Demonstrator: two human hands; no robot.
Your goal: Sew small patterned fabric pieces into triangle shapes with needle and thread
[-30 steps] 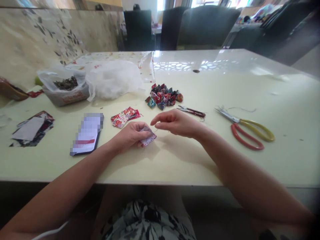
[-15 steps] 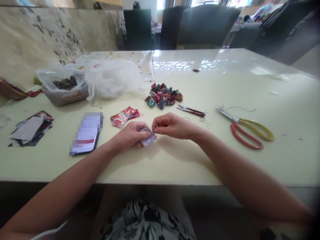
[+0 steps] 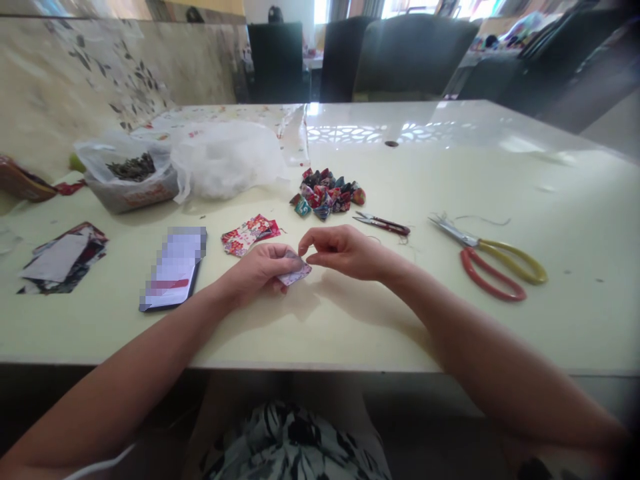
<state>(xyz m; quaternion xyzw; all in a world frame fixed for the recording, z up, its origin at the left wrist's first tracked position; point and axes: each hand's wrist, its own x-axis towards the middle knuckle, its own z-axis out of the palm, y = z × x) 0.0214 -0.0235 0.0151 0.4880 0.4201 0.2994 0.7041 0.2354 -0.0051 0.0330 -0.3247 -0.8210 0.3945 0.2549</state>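
My left hand [image 3: 265, 267] pinches a small folded piece of patterned fabric [image 3: 295, 274], pale with a printed pattern, between thumb and fingers just above the table. At the fabric's upper right edge is my right hand [image 3: 340, 250], its fingers curled and the tips of thumb and forefinger close together. Anything between those tips is too small to make out. Behind the hands lie a few red and white floral fabric pieces [image 3: 245, 235] and a heap of small sewn fabric pouches [image 3: 327, 193].
Thread snips [image 3: 383, 223] and large scissors [image 3: 493, 250] with red and yellow handles lie to the right. On the left are a phone [image 3: 175, 267], a stack of fabric pieces [image 3: 63, 257], a bag of dried leaves [image 3: 133, 180] and a bag of white stuffing [image 3: 230, 160].
My right forefinger has lifted away from the thumb and shifted slightly left over the fabric edge. The fabric piece has tilted a little in my left hand.
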